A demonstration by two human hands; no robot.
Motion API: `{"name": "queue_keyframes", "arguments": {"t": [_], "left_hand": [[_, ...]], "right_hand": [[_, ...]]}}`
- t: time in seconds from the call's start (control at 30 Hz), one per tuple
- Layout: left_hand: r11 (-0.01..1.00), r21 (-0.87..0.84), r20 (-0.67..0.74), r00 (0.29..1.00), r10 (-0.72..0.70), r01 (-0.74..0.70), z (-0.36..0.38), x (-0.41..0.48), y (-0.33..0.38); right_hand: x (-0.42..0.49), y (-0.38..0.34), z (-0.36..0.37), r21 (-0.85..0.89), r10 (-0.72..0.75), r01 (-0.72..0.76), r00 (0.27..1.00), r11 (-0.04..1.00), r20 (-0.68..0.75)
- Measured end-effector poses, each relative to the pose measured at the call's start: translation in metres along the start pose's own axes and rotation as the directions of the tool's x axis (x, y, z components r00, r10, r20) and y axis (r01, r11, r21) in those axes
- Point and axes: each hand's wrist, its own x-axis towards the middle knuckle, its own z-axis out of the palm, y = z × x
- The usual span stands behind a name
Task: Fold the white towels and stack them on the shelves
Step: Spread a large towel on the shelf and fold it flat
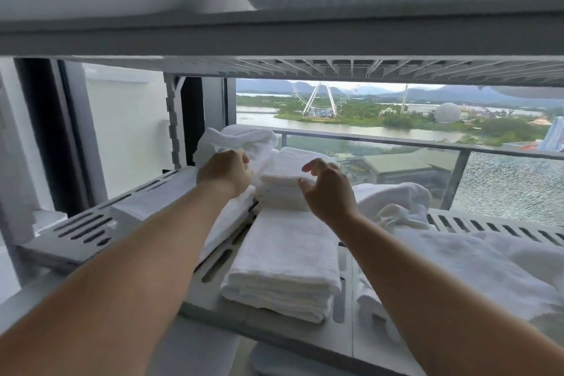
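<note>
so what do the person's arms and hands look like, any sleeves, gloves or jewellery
Both arms are bare: the left forearm and right forearm show no sleeve anywhere up to the frame edge. The left hand and right hand wear no gloves. No watch, bracelet or ring is visible, and there are no markings.

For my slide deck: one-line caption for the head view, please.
Left hand grips a crumpled towel; open right hand hovers at the rear folded stack on the slatted shelf.

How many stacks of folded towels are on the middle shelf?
3: front stack, rear stack behind it, flat one left of them. Loose towels may hide more.
</note>
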Motion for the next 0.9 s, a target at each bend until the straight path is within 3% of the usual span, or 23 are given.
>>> {"name": "queue_keyframes", "arguments": {"t": [0.33, 0.67, 0.9], "left_hand": [[0.999, 0.026, -0.068, 0.997, 0.032, -0.03, 0.002, 0.101, -0.101], [0.972, 0.147, -0.081, 0.977, 0.198, -0.185, 0.03, 0.162, -0.101], [0.957, 0.18, -0.034, 0.971, 0.235, -0.226, 0.04, 0.179, -0.092]], "right_hand": [[0.083, -0.052, 0.106, -0.08, 0.149, -0.149, 0.989, 0.986, -0.005], [0.124, -0.055, 0.158, -0.124, 0.168, -0.156, 0.982, 0.98, 0.088], [0.143, -0.048, 0.179, -0.176, 0.251, -0.221, 0.954, 0.959, 0.167]]}}
